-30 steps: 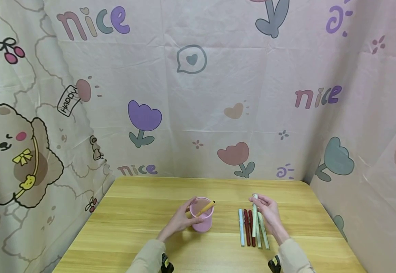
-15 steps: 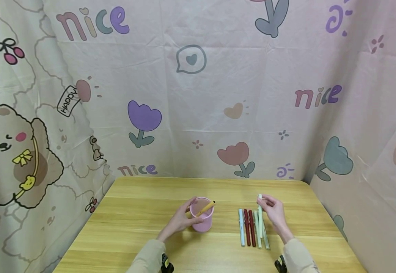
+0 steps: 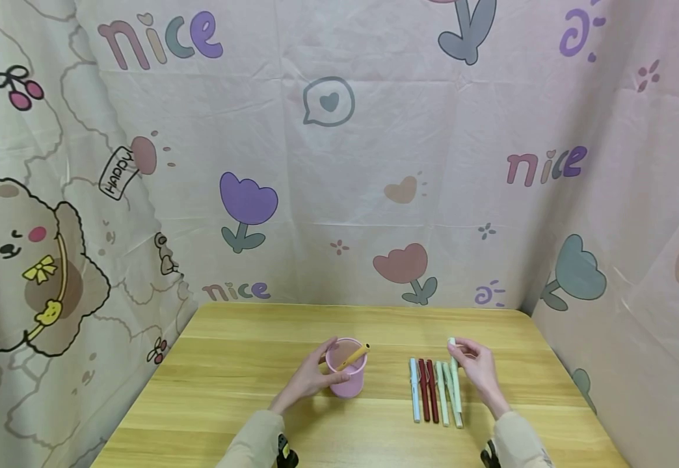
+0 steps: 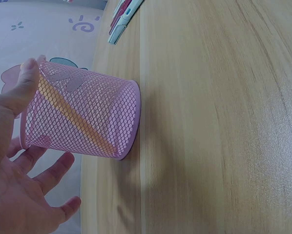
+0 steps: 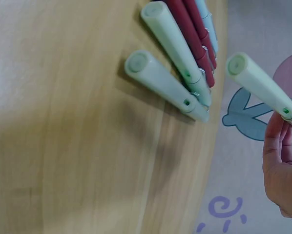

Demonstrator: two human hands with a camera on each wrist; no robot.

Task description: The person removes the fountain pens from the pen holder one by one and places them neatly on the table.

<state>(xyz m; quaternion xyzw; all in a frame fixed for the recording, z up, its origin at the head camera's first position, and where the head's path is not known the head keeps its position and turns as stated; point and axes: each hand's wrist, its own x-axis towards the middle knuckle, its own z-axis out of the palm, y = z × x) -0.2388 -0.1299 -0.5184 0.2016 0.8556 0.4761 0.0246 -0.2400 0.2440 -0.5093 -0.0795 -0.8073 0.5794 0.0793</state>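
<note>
My left hand (image 3: pixel 309 378) grips a pink mesh pen holder (image 3: pixel 348 387) at its rim, thumb on the near side. It stands upright on the table, and a yellow pen (image 3: pixel 354 357) leans inside it. In the left wrist view, the pen shows as a slanting stripe through the mesh (image 4: pixel 63 117). Between thumb and fingertips, my right hand (image 3: pixel 481 369) pinches a light green pen (image 3: pixel 455 383) by its far end. The right wrist view shows that pen (image 5: pixel 260 85) raised off the table, apart from two other light green pens (image 5: pixel 168 41) lying there.
Left of those green pens lie two dark red pens (image 3: pixel 424 393) and a light blue pen (image 3: pixel 414 393), side by side on the wooden table (image 3: pixel 228 403). A printed curtain (image 3: pixel 328 195) hangs behind the table and along both sides.
My right hand has carried the light green pen to the right, from above the dark red pens to the right end of the row. The left hand and pen holder stay put.
</note>
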